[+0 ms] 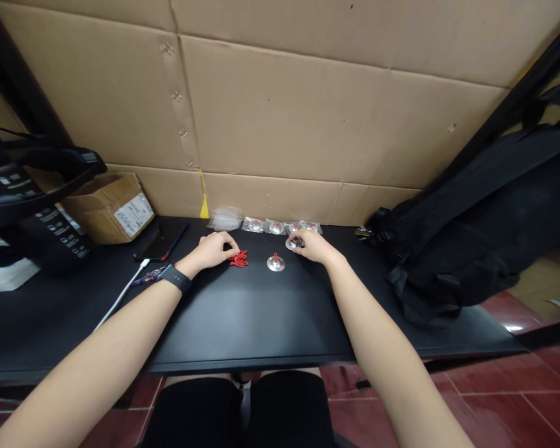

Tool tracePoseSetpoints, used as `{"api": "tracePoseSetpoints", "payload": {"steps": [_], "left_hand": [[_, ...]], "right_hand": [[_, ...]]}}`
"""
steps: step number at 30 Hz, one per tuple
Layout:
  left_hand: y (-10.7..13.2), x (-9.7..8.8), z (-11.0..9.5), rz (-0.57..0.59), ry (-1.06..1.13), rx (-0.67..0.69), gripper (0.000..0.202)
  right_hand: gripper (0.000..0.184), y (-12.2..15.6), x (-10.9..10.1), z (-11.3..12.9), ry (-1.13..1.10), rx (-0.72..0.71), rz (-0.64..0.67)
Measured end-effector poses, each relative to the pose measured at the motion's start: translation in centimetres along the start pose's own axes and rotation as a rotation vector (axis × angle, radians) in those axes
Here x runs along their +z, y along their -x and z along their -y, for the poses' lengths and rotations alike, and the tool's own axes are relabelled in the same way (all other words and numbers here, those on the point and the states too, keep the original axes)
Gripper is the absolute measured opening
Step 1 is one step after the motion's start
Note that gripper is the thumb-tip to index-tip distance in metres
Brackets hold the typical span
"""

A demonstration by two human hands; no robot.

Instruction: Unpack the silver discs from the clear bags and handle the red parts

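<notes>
My left hand (215, 250), with a dark watch (176, 278) on its wrist, is closed in a pinch at the edge of a small pile of red cords (239, 259). My right hand (313, 246) grips the rim of a small silver finger cymbal (290, 243) at the table's far side, fingers partly covering it. Between the two hands another finger cymbal (275, 264) lies flat, a red cord loop standing up from its centre. Behind them sits a row of bagged cymbals (276, 228), several in clear plastic.
Clear plastic bags (224, 219) are stacked left of the row. A phone (161, 240), a pen (176, 241), a white cable (121, 294) and a cardboard box (109, 208) lie left. A black backpack (494, 218) leans at right. A cardboard wall (284, 124) bounds the black table (252, 323).
</notes>
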State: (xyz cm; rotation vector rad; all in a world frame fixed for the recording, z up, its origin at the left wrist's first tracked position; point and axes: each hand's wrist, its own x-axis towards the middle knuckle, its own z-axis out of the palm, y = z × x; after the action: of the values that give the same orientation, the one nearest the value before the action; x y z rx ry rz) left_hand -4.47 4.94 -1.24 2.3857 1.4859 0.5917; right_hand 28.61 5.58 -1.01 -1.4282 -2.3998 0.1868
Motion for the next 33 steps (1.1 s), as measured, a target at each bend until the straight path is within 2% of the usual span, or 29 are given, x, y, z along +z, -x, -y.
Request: {"api": "tracePoseSetpoints", "payload": {"steps": [4,8,12,15,19,23,27,33], "left_hand": [[0.2,0.2,-0.4,-0.015,-0.039,0.024,0.015],[0.4,0.3,-0.9,-0.111,-0.064,0.021,0.019],[0.8,-0.2,-2.0,-0.191,0.027,0.049,0.017],[1.1,-0.4,-2.8,-0.239,0.142,0.039,0.019],[1.1,0.3,-3.4,-0.209,0.301,0.038,0.022],[0.9,1.3,-4.0,-0.199,0.569,0.144,0.029],[1.2,1.7,-4.9,-0.145,0.773,0.206,0.034],[1.6,1.6,-5.8,-0.109,0.925,0.137,0.036]], "right_hand": [[0.028,0.0,-0.1,0.0,0.045,-0.011,-0.028],[0.022,0.0,-0.1,0.8,0.002,-0.029,-0.125],[0.019,-0.1,0.0,2.4,-0.280,-0.044,-0.303],[0.024,-0.2,0.6,4.8,-0.503,-0.055,-0.388],[0.029,0.1,1.6,8.7,-0.591,-0.181,-0.423],[0.028,0.7,2.1,11.4,-0.570,-0.257,-0.480],[0.027,0.9,1.9,11.8,-0.575,-0.274,-0.492],[0.026,1.0,1.9,11.5,-0.660,-0.263,-0.482]]}}
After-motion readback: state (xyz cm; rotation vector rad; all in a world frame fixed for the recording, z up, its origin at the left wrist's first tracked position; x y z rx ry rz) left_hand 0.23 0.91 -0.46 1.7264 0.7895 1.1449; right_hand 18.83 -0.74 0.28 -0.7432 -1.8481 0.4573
